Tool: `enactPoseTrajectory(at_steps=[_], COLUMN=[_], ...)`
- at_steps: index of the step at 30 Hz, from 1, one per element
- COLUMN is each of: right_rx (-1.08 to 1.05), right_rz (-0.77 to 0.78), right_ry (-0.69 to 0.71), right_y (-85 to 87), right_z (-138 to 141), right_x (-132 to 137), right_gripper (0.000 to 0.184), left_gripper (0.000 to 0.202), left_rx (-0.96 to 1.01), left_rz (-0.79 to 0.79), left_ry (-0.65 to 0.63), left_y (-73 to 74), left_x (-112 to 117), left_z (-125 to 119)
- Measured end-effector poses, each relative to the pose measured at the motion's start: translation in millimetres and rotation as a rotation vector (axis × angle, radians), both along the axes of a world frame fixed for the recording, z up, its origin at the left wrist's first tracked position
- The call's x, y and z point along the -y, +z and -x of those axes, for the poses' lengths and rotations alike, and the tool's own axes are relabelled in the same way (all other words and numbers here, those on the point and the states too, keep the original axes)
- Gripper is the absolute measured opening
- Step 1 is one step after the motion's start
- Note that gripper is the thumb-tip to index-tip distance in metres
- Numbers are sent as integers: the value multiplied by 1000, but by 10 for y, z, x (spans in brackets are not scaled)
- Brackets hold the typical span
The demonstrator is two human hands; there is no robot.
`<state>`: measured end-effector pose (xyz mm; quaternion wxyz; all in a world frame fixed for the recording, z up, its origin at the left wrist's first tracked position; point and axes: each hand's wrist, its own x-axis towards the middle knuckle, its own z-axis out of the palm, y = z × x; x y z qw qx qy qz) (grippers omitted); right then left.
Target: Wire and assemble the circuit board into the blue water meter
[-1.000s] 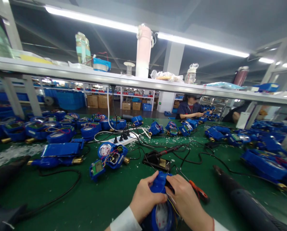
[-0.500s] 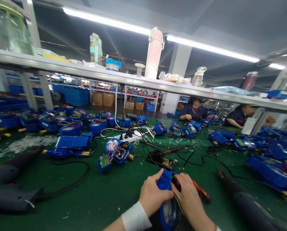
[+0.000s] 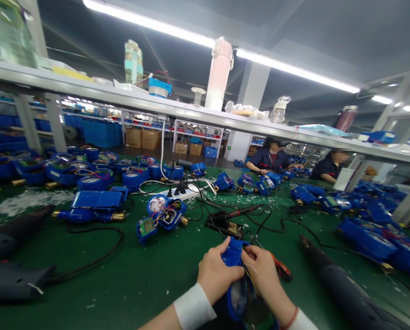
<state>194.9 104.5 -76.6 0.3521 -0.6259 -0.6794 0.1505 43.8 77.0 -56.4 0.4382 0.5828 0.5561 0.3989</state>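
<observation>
Near the front edge of the bench, a blue water meter (image 3: pixel 237 300) with a round clear dial is between my hands. My left hand (image 3: pixel 214 271) grips its blue cover part (image 3: pixel 232 253), thumb in front and fingers behind. At the right edge of that cover, my right hand (image 3: pixel 264 271) is closed in a pinch on thin wires (image 3: pixel 251 277), a pale one and a yellow one; its fingertips partly hide them. A green circuit board (image 3: pixel 258 312) shows dimly below my right wrist. Just right of my right hand lies an orange-handled tool (image 3: pixel 281 266).
Ahead lie a soldering iron (image 3: pixel 241 211) on its stand, an opened meter (image 3: pixel 166 213) and a white power strip (image 3: pixel 182 192). Heat guns (image 3: pixel 342 286) flank both sides, trailing cables. A shelf (image 3: pixel 191 108) crosses above. Two co-workers (image 3: pixel 270 158) sit across the bench.
The camera view has turned slightly, shifting most of the scene left. My right fingers have drawn together at the cover's edge; my left hand keeps its grip on the cover.
</observation>
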Motion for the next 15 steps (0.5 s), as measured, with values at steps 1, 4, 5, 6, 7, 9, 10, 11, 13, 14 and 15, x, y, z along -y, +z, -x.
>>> enactPoseTrajectory(at_steps=[1, 4, 5, 6, 7, 9, 10, 11, 13, 14, 15], right_rx=[3, 54, 84, 118, 150, 197, 209, 214, 218, 222, 227], right_rz=[9, -17, -42, -67, -90, -107, -102, -89, -50, -29, -11], right_ry=[-2, -9, -6, 2, 13, 37, 39, 34, 7, -6, -15], right_y=[-2, 16, 28, 42, 55, 74, 79, 82, 86, 90, 96], right_z=[4, 9, 8, 4, 0, -8, -10, -10, -3, 4, 11], right_x=[3, 54, 83, 113, 142, 183, 192, 193, 179, 168, 158], right_gripper=[43, 40, 39, 39, 41, 47, 50, 52, 52, 50, 49], left_gripper=[86, 86, 86, 86, 86, 86, 85, 85, 85, 85, 86], left_rx=[-4, -16, -20, -23, -27, -33, -35, -36, -36, -35, -32], left_rz=[0, -5, -7, -9, -11, -15, -16, -17, -15, -12, -8], left_ry=[0, 3, 5, 6, 7, 7, 7, 6, 4, 3, 3], left_y=[2, 11, 16, 21, 25, 33, 36, 38, 40, 42, 44], left_x=[1, -1, -1, -1, -1, 1, 2, 3, 2, 0, -2], left_z=[2, 2, 0, -2, -5, -8, -7, -6, 2, 6, 9])
